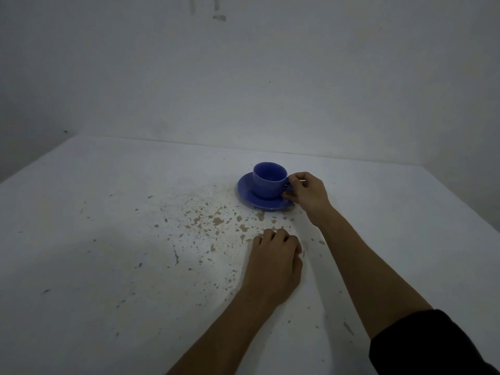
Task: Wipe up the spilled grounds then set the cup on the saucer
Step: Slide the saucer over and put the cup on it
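Gripping hand: the right hand [305,194] reaches in from the lower right to the cup's handle side; its thumb and bent fingers [293,182] are pressed together around the small handle, pinching it, and the lower knuckles sit just above the saucer's near-right rim.
Cup: the blue cup [269,180] stands upright, mouth open to the camera, its inside dark; the handle points right and is mostly hidden behind the fingers.
Cup relative to fingers: the cup body lies just left of the fingertips, touching them only at the handle.
Saucer: the blue saucer [247,192] lies flat on the table beyond the centre; the cup sits in its middle, with the rim showing all around except where the right hand covers it.
Resting hand: the left hand [274,262] lies knuckles up on the table nearer the camera, fingers curled under and drawn together; whether anything is held beneath it cannot be told.
Grounds: brown flecks and patches [216,220] spread over the table to the left of and in front of the saucer, some reaching the left hand's knuckles.
Table: the white table [94,212] is scuffed and speckled, meeting a plain pale wall [243,77] behind.
Sleeve: a dark sleeve [433,345] covers the right upper forearm at the lower right corner.
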Available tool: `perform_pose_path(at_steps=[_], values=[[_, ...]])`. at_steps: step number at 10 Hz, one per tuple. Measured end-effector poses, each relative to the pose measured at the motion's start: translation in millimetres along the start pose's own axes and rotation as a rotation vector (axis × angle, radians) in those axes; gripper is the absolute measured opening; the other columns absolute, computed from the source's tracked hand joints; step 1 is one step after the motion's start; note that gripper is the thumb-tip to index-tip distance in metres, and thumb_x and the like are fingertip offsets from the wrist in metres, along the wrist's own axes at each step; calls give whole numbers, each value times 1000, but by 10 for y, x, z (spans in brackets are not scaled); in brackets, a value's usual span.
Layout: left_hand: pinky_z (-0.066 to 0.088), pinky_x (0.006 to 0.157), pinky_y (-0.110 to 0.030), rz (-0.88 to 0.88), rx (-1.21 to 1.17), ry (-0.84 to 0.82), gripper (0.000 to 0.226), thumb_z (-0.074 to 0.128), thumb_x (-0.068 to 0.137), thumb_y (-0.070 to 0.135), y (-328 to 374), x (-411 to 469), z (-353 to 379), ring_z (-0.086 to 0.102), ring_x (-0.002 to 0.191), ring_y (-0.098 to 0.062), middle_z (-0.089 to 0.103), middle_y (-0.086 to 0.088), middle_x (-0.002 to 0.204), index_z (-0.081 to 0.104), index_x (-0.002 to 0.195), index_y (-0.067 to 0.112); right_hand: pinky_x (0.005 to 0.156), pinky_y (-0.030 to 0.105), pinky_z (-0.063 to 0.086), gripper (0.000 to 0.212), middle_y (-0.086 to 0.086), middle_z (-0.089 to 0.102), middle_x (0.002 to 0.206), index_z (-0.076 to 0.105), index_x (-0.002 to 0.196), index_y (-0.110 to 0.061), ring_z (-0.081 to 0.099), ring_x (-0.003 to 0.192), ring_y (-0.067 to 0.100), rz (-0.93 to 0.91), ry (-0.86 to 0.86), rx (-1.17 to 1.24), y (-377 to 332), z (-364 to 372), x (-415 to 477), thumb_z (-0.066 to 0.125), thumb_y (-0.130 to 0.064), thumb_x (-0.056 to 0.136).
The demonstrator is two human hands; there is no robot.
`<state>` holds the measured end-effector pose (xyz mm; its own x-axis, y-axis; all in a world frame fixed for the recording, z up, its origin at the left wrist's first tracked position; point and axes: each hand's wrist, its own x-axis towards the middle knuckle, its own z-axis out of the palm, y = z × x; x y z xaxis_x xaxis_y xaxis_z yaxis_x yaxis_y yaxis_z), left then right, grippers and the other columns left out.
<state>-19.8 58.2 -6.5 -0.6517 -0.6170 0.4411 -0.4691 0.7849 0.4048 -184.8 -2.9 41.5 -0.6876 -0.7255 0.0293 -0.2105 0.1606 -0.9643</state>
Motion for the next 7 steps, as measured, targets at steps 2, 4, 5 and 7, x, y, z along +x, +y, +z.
perform_pose_path(at_steps=[2, 4, 5, 7], values=[[44, 75, -34, -5, 9, -6, 23, 40, 84, 26, -1, -1, 16, 54, 83, -18, 63, 2, 90, 63, 87, 20, 73, 28, 61, 14, 8, 68, 98, 59, 107, -9, 69, 85, 20, -16, -41, 24, -32, -26, 42, 49, -12, 98], [45, 77, -34, 7, -3, -6, 21, 42, 85, 25, -4, 3, 6, 53, 84, -17, 63, 2, 92, 62, 89, 21, 67, 26, 61, 16, 7, 68, 97, 59, 108, -13, 69, 81, 21, 17, -62, -13, -98, -13, 81, 46, -13, 99], [45, 77, -34, 3, 5, -6, 21, 42, 85, 25, 3, -1, -5, 53, 84, -17, 63, 2, 92, 63, 88, 21, 68, 28, 61, 18, 8, 69, 98, 59, 111, -14, 69, 81, 21, 16, -53, -11, -101, -14, 39, 46, -14, 99], [46, 78, -32, 7, -11, 1, 34, 31, 84, 31, 1, -1, -12, 54, 84, -16, 63, 3, 91, 63, 88, 22, 86, 32, 54, 25, -2, 60, 111, 56, 119, -16, 58, 99, 16, -2, 140, -116, 21, -31, -115, 49, -27, 97]])
